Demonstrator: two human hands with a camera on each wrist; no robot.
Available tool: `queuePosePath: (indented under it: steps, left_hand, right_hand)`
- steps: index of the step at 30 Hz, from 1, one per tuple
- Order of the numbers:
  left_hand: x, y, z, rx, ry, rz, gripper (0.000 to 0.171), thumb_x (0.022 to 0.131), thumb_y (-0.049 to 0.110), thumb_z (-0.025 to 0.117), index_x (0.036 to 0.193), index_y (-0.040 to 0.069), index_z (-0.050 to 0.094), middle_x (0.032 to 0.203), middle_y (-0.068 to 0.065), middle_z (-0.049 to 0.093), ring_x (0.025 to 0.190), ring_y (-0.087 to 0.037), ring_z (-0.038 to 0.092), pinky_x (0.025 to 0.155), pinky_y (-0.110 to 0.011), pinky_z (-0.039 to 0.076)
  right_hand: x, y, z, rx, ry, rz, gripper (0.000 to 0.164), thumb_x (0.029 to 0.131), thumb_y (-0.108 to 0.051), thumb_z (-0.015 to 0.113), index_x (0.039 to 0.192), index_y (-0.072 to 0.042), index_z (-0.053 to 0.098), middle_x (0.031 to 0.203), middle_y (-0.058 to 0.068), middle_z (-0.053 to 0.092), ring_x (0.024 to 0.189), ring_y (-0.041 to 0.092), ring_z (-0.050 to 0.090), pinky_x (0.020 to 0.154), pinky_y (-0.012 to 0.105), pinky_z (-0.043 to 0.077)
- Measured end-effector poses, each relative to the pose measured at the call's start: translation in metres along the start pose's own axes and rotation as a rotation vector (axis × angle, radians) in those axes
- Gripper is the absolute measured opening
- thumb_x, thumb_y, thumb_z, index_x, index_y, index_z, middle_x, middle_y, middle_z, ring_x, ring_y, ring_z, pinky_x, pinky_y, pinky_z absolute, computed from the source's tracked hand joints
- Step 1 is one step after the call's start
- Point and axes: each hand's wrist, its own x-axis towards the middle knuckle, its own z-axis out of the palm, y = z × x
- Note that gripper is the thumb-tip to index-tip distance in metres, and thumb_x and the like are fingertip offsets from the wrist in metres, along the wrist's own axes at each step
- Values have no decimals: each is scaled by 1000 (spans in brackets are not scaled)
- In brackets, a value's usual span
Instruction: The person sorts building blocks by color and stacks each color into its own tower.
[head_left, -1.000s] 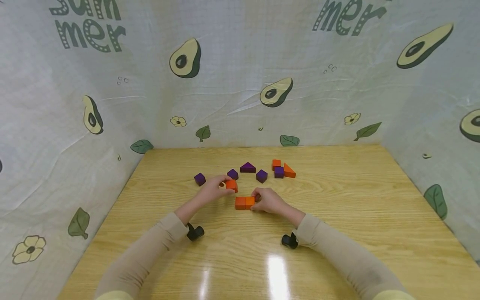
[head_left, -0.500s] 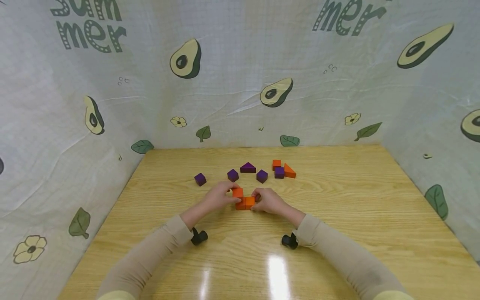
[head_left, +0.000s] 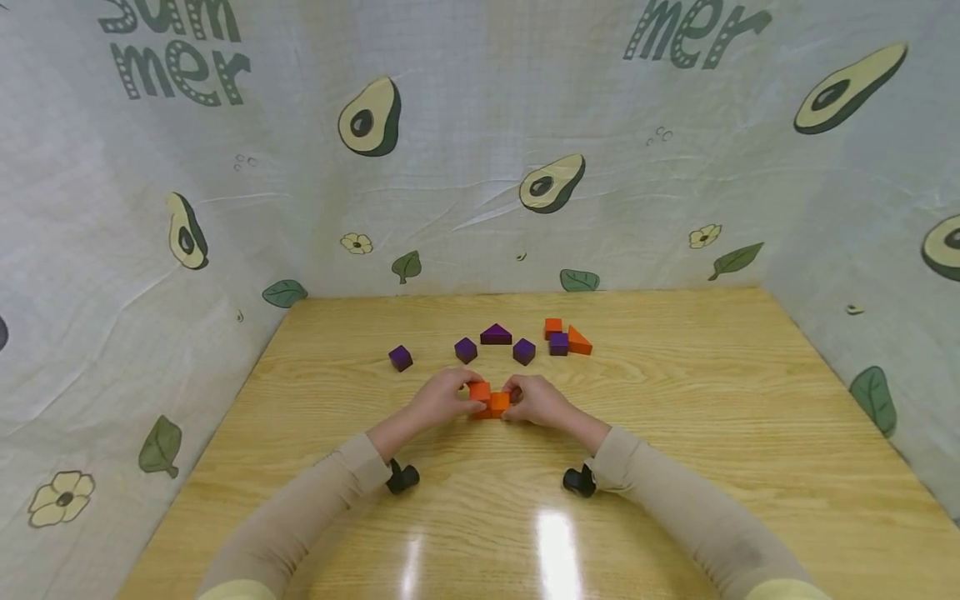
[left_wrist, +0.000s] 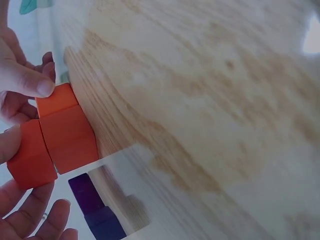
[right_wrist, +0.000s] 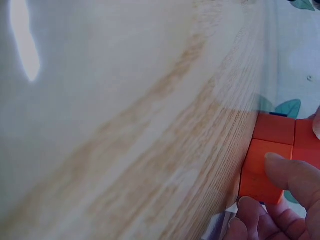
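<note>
Two orange cubes stand side by side on the table, the left cube [left_wrist: 72,140] flush against the right cube [right_wrist: 262,172]. My left hand [head_left: 441,395] pinches a red-orange cube [left_wrist: 31,157] between thumb and fingers, right on top of the left cube. In the head view this upper cube hides most of the cube under it. My right hand [head_left: 545,402] holds the right cube, thumb on the near side and fingers curled behind. Seen from the right wrist, the right thumb [right_wrist: 290,175] presses on that cube's face.
Behind the hands lie several purple cubes [head_left: 466,350] and a purple triangular block [head_left: 496,336]. Farther right, an orange cube [head_left: 553,327], a purple cube [head_left: 558,345] and an orange triangular block [head_left: 578,342] sit close together. A printed cloth [head_left: 465,200] hangs behind the wooden table [head_left: 675,400].
My left hand has carried its red-orange cube right and toward me, then down onto the left orange cube. The right hand has stayed in place on its cube.
</note>
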Motion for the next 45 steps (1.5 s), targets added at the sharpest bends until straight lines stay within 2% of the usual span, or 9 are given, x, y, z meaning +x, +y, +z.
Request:
queuePosePath:
  steps: [10,16,29,40,45]
  left_hand:
    - [0,-1,2,-27,-21,-37,41,80,22,71,116,6,60,105,-5,63,93,-19,56,82,-35,47]
    - [-2,-6,6,-41,-33,-89,44,79,22,73,117,8,58,107,-6,63,98,-20,57,86,-36,46]
    - [-2,-13,12,-135,-38,-141,37,79,19,72,111,6,60,97,-3,64,85,-15,57,76,-31,47]
    - [-2,-14,13,-138,-28,-140,34,78,17,73,108,4,62,93,-3,64,82,-14,57,75,-31,48]
    - [-3,-14,11,-142,-39,-148,42,78,19,73,114,5,59,96,-4,64,80,-14,57,73,-30,48]
  right_hand:
    - [0,1,0,2,4,-3,28,72,-13,77,93,-5,61,86,4,64,78,14,57,74,30,47]
    - [0,2,0,-7,3,-9,28,72,-13,77,92,-5,61,86,4,63,77,13,56,74,30,47]
    - [0,2,0,-10,2,0,28,72,-14,78,93,-5,61,85,3,63,76,12,54,74,29,47]
    - [1,2,1,-5,7,23,29,72,-14,78,94,-6,61,87,3,63,78,13,56,75,30,47]
    - [1,2,1,6,4,21,28,72,-13,77,94,-5,61,87,4,64,78,13,56,75,30,47]
